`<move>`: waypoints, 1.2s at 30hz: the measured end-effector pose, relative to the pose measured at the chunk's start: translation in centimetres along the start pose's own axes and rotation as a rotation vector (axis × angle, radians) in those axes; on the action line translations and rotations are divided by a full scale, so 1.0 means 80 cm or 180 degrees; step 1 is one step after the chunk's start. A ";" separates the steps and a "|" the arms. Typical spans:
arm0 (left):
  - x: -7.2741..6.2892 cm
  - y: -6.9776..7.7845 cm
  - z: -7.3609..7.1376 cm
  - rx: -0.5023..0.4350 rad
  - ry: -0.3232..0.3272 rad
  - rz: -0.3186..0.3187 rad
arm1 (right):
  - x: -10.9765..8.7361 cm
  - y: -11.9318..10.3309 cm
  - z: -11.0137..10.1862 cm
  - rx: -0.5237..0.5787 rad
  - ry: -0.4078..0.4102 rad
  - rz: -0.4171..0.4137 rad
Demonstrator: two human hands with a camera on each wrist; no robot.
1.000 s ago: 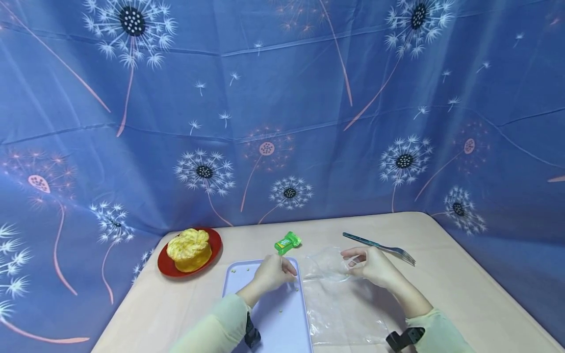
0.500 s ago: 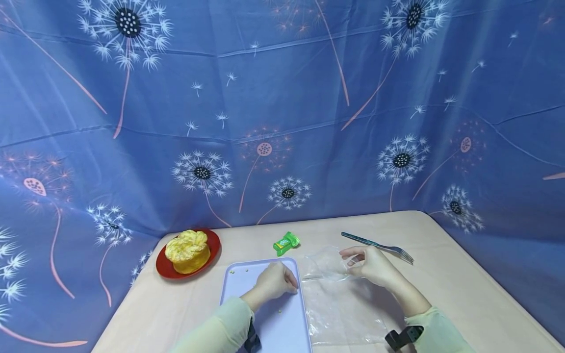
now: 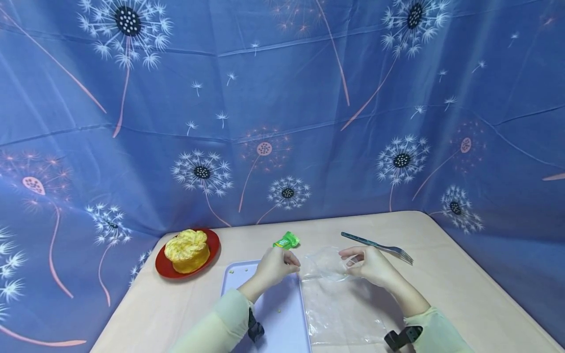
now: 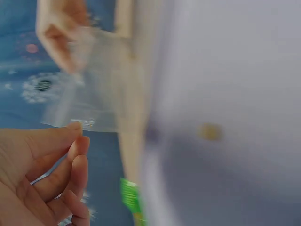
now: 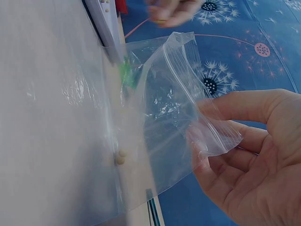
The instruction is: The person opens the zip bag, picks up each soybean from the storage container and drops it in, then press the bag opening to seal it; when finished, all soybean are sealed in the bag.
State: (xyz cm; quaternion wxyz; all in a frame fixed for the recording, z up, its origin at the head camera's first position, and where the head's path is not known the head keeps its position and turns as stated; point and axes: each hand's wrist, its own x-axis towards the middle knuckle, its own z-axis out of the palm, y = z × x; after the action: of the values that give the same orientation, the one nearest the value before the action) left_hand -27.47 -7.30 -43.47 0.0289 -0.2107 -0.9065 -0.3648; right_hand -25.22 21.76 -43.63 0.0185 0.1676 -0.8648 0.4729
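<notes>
My left hand (image 3: 272,268) is above the right edge of the lilac tray (image 3: 289,333), thumb and forefinger together. In the right wrist view a yellowish soybean (image 5: 161,21) shows at its blurred fingertips. To the right lies a clear zip bag (image 3: 340,316), its mouth raised. My right hand (image 3: 375,267) grips the bag's zip rim (image 5: 216,134) between thumb and fingers, keeping the mouth apart. A couple of soybeans (image 5: 121,157) sit low in the bag. More loose soybeans (image 3: 279,311) lie on the tray, some near its far left corner.
A red plate (image 3: 163,267) with a yellow bread bun (image 3: 187,252) stands at the far left. Behind the tray lies a green wrapped packet (image 3: 289,240). A fork (image 3: 375,244) with a dark green handle lies beyond my right hand. A blue curtain hangs behind the table.
My left hand went down to the tray's right side, then rose and moved slightly right toward the bag. A soybean that lay there was picked up. My right hand stayed at the bag.
</notes>
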 end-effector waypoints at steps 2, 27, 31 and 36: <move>0.008 0.014 -0.009 -0.0060 0.0038 0.0032 | 0.001 -0.002 0.000 -0.0003 0.0006 -0.0001; 0.030 0.068 0.031 0.0099 0.0259 0.0394 | 0.001 0.001 0.004 -0.0044 -0.0012 -0.0079; 0.023 0.054 0.009 -0.0127 0.0410 0.0323 | 0.001 0.002 0.004 -0.0074 0.0007 -0.0033; 0.018 0.018 -0.026 -0.0211 0.0493 0.0147 | 0.001 0.003 0.002 -0.0061 0.0021 -0.0010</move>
State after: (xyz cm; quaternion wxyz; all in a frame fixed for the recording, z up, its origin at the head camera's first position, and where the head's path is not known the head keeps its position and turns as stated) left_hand -28.37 -7.26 -40.73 0.1003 -0.2036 -0.8838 -0.4091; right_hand -25.37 21.74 -43.90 0.0237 0.1672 -0.8690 0.4650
